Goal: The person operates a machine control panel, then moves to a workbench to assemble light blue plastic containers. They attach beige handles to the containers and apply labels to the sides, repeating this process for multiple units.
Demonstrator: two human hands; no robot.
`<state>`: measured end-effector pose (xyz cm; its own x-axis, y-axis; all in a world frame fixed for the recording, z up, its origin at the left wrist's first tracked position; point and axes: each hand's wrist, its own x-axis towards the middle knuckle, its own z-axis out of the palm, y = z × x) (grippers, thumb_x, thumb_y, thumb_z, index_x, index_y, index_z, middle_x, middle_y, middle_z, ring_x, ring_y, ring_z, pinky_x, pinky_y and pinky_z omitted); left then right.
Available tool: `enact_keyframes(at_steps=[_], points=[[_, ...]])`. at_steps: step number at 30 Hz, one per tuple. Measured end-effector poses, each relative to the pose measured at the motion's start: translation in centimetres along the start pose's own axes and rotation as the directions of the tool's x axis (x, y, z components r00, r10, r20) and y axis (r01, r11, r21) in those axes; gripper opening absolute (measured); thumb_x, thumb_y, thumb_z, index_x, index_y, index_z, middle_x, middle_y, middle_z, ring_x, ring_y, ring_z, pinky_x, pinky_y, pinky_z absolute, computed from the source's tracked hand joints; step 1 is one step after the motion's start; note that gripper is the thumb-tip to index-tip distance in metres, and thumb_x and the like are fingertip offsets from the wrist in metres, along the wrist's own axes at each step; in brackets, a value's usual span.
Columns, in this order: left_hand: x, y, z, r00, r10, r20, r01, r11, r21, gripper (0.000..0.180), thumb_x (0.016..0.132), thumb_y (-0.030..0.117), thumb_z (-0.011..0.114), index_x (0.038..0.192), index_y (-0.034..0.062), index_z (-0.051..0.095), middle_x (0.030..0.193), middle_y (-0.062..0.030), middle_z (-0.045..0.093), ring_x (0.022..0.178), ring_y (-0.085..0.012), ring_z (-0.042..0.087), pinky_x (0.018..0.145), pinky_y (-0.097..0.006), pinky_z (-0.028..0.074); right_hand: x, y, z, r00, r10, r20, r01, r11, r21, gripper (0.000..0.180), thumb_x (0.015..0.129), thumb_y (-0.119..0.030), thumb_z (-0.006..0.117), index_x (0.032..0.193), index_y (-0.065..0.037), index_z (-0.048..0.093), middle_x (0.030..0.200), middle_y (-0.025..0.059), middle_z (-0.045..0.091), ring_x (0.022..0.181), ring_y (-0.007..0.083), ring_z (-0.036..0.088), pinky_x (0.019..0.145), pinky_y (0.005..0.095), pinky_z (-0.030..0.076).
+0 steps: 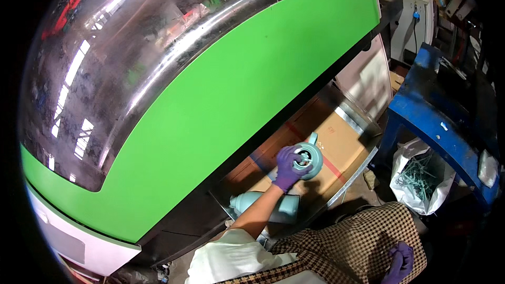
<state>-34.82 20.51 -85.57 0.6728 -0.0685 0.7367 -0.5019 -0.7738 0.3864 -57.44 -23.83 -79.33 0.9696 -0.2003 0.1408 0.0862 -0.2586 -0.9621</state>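
Nearest me, my right hand (pixel 401 262) in its purple glove rests on the checked cloth (pixel 363 242) over my lap, fingers loosely curled and holding nothing. Farther out, my left hand (pixel 288 167) reaches under the big green machine (pixel 236 89); its grip is closed around the round pale-teal plastic part (pixel 310 158), fingers wrapped over the rim and thumb near the hub. The part sits just above the cardboard tray (pixel 336 142). I judge it light, stiff and smooth, so the rim is the safest hold. A second teal part (pixel 247 201) lies beneath my forearm, partly hidden, perhaps the same kind. Beyond to the right stand a white bag (pixel 415 179) of scraps and a blue frame (pixel 431 110).
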Motion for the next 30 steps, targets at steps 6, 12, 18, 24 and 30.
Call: enact_keyframes(at_steps=[6,12,18,24,30], points=[[-4.0,0.0,4.7,0.907,-0.296,0.3,0.267,0.954,0.134,0.084,0.057,0.041,0.09,0.128,0.0119,0.056,0.119,-0.0119,0.059,0.11,-0.032,0.056,0.096,-0.046,0.04,3.0,-0.1,1.5,0.992,-0.119,0.031,0.12,0.993,-0.011,0.017,0.095,-0.011,0.06,0.101,0.005,0.065,0.091,0.0122,0.064,0.082,0.0218,0.06,0.072,0.0343,0.05],[-4.7,5.2,5.9,0.885,-0.054,0.462,0.032,0.998,0.056,0.067,0.059,0.028,0.085,0.121,0.0114,0.063,0.128,-0.018,0.056,0.123,-0.0402,0.05,0.103,-0.052,0.037,2.3,-0.5,2.3,0.996,-0.072,0.057,0.056,0.968,0.243,0.012,0.094,-0.001,0.049,0.097,0.003,0.06,0.096,0.0153,0.061,0.083,0.0213,0.056,0.077,0.0345,0.046],[-7.0,10.8,8.9,0.729,0.049,0.683,0.01,0.996,-0.083,0.041,0.066,0.021,0.077,0.105,0.0118,0.071,0.089,-0.0109,0.067,0.079,-0.0329,0.064,0.07,-0.044,0.047,3.0,-0.5,2.8,0.983,-0.024,0.184,0.048,0.991,-0.123,0.019,0.077,0.005,0.066,0.096,0.001,0.068,0.095,0.0154,0.068,0.083,0.0317,0.065,0.074,0.0392,0.054],[-8.2,9.4,8.1,0.742,0.124,0.659,-0.228,0.971,0.074,0.042,0.063,0.028,0.079,0.103,0.0198,0.071,0.105,-0.0048,0.064,0.098,-0.0294,0.06,0.087,-0.049,0.042,2.5,0.6,3.1,0.979,-0.202,0.017,0.191,0.949,0.252,0.015,0.072,0.013,0.062,0.08,0.001,0.058,0.089,0.0187,0.068,0.081,0.0317,0.063,0.075,0.0432,0.054],[-7.3,8.1,7.3,0.728,0.275,0.628,-0.312,0.949,-0.054,0.058,0.061,0.034,0.082,0.114,0.0164,0.064,0.12,-0.0065,0.063,0.113,-0.0309,0.057,0.103,-0.055,0.034,1.2,0.6,2.8,0.999,0.001,-0.042,0.014,0.938,0.347,0.012,0.085,0.007,0.054,0.092,0.003,0.063,0.095,0.0177,0.065,0.085,0.0285,0.064,0.075,0.0387,0.053]])
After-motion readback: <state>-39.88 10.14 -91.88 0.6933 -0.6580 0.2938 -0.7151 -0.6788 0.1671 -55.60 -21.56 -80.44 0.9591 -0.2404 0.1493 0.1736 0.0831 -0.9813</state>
